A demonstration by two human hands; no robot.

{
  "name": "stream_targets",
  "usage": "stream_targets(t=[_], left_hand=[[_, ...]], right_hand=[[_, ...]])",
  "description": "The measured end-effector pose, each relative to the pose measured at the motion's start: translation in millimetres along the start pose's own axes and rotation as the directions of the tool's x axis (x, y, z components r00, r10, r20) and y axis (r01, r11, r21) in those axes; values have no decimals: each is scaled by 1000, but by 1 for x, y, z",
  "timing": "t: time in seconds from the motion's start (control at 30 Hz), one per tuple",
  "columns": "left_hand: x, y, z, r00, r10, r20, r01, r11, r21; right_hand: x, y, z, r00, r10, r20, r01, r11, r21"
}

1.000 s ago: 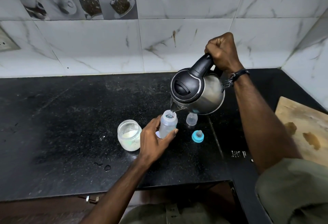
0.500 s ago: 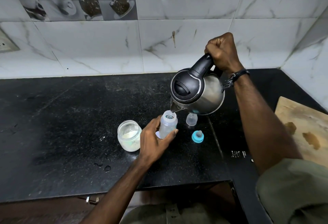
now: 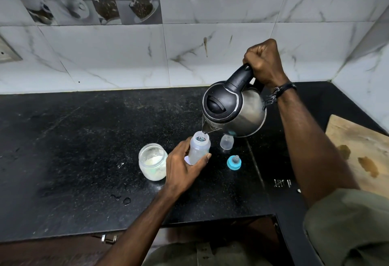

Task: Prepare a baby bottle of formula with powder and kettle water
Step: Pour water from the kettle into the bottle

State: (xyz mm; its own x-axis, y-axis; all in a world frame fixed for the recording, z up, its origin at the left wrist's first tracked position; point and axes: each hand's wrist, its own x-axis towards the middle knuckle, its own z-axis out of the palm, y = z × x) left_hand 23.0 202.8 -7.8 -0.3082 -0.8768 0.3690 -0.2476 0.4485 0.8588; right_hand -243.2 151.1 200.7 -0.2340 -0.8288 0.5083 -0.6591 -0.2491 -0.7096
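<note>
Water is being poured from a steel kettle [image 3: 235,110] with a black lid into an uncapped baby bottle [image 3: 199,149] standing upright on a black stone counter [image 3: 73,139]. The kettle is being held tilted above the bottle by the right hand [image 3: 264,62], whose fingers are being clenched round the black handle. The spout is being kept just over the bottle's mouth, and a thin stream is being directed into the opening. The bottle is being steadied by the left hand [image 3: 183,169], with the thumb on one side and the fingers curled round the lower part of the bottle.

Just left of the bottle, an open glass jar [image 3: 153,161] holding white powder is standing on the counter. To the right of the bottle, a clear plastic cap [image 3: 227,142] and a blue ring with a teat [image 3: 234,162] are lying apart, not yet fitted. A wooden board [image 3: 362,150] is lying at the far right, and a few drops of liquid [image 3: 126,200] are showing near the front edge.

The task is judged to be around its middle: the bottle is open and the water is going in. Whether powder is already inside the bottle cannot be told, since the contents are being hidden by the cloudy wall and the hand. Fitting the teat ring, capping and mixing are being left for later.
</note>
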Motion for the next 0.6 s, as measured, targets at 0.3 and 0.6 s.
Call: stream_targets(t=[0.3, 0.6], left_hand=[[0, -1, 0, 1000, -8, -4, 8, 1000, 7], [1, 3, 0, 1000, -6, -19, 7, 1000, 8]], right_hand=[[1, 2, 0, 1000, 2, 1, -2, 1000, 6], [2, 4, 1, 1000, 18, -9, -18, 999, 39]])
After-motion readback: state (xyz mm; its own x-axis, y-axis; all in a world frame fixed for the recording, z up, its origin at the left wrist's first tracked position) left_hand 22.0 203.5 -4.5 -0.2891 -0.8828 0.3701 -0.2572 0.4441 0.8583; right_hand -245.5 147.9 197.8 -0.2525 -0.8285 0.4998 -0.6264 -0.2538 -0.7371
